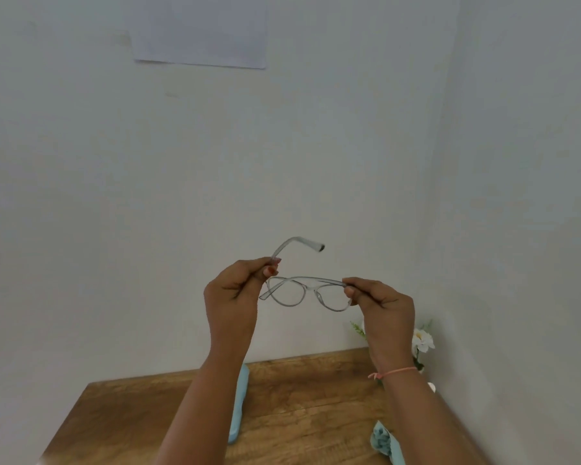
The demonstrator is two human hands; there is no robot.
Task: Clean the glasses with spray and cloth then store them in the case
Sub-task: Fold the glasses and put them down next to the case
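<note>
Presently pinching the glasses point(307, 286) by both ends with left hand point(230, 293) and right hand point(383, 307), long axis crosswise; noted case point(238, 407) on counter point(299, 397) below, nearer left hand.

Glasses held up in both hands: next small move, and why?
Probably fold the open temple shut. The left hand pinches that temple of the glasses, which sticks up, while the other temple already lies folded behind the lenses; the right hand pinches the frame's corner. The case lies on the table.
</note>
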